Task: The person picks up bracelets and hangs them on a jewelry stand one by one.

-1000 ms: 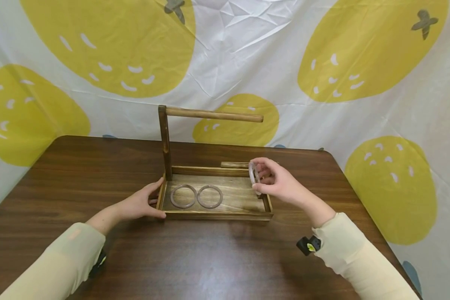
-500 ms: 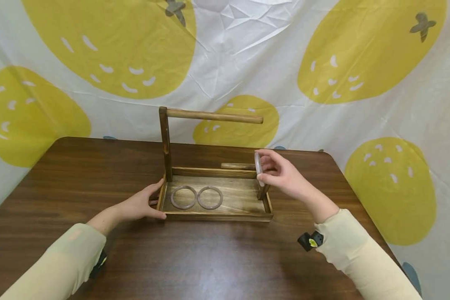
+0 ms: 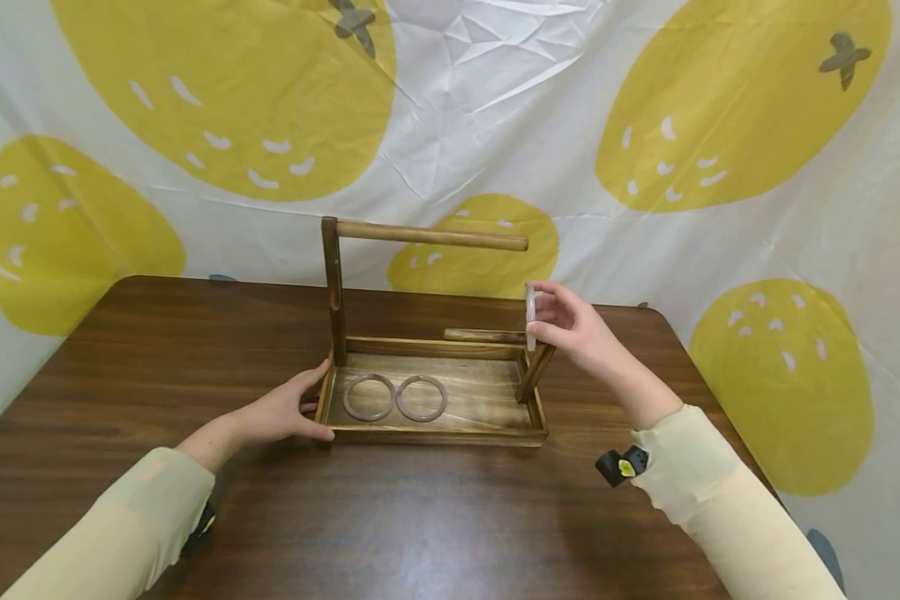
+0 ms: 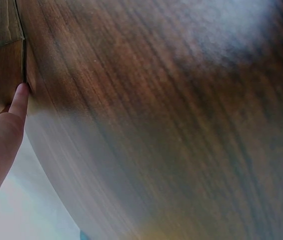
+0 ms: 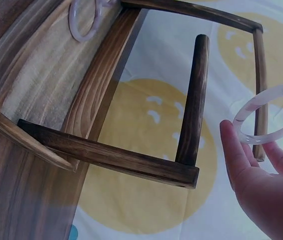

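My right hand [image 3: 577, 327] pinches a pale, translucent bangle [image 3: 531, 321] between thumb and fingertips. The bangle stands upright, just right of the short post [image 3: 536, 372] in the head view; in the right wrist view this bangle [image 5: 271, 93] is away from the short bar [image 5: 193, 100]. With thumb at the front corner and fingers behind, my left hand [image 3: 281, 410] grips the left end of the wooden tray [image 3: 435, 436]. Two more bangles lie flat and side by side in the tray's left half, a left bangle [image 3: 368, 418] and a right bangle [image 3: 422, 418].
A tall post [image 3: 333, 292] rises at the tray's left end, carrying a long bar [image 3: 431, 236] that reaches right to a free end. The short post's lower bar [image 3: 480, 336] points left. Beneath is a brown table [image 3: 420, 517], and a lemon-patterned cloth [image 3: 450, 133] hangs behind.
My right hand has raised the bangle and carried it slightly right, from over the tray's right end to beyond the lower bar, uncovering the short post. My left hand has kept its place.
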`<state>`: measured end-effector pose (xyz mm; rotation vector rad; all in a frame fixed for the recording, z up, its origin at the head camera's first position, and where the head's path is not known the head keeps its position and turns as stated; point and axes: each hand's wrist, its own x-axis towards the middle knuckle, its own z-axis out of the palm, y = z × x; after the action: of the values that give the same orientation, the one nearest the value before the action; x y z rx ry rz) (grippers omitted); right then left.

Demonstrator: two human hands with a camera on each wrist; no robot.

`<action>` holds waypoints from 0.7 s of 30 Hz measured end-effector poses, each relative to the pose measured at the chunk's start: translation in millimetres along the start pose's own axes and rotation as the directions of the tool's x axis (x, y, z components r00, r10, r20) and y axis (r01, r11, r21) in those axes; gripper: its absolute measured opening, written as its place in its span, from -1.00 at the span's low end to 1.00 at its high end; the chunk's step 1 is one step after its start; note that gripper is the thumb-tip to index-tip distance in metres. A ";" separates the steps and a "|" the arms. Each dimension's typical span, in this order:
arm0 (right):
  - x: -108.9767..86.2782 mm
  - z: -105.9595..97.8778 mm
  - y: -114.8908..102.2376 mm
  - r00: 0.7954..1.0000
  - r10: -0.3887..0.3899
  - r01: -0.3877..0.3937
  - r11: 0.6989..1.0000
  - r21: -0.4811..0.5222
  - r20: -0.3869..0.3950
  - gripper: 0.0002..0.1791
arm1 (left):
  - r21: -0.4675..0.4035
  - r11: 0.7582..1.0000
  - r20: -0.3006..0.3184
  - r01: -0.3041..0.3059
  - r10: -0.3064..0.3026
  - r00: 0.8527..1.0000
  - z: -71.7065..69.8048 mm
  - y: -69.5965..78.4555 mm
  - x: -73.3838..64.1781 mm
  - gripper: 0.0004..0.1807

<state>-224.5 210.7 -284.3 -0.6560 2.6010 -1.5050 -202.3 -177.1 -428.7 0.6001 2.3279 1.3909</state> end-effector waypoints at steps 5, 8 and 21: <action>5.1 -2.3 -2.0 0.999 0.044 -0.044 0.999 0.009 -0.018 -0.36 | -0.008 1.000 0.000 -0.001 0.001 1.000 -0.5 -2.0 0.5 0.22; 8.6 -3.2 -3.3 0.998 0.058 -0.056 0.997 0.052 -0.028 -0.35 | -0.015 1.000 -0.001 0.005 -0.005 1.000 -0.4 -2.4 0.4 0.22; 24.1 -10.2 -1.3 0.993 0.080 -0.071 0.992 0.107 -0.088 -0.38 | 0.001 1.000 0.003 0.028 -0.028 1.000 -1.6 -2.1 -1.0 0.23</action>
<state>-248.6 209.0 -274.2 -0.4839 2.5592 -1.6718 -202.7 -179.7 -429.7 0.5682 2.3257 1.3752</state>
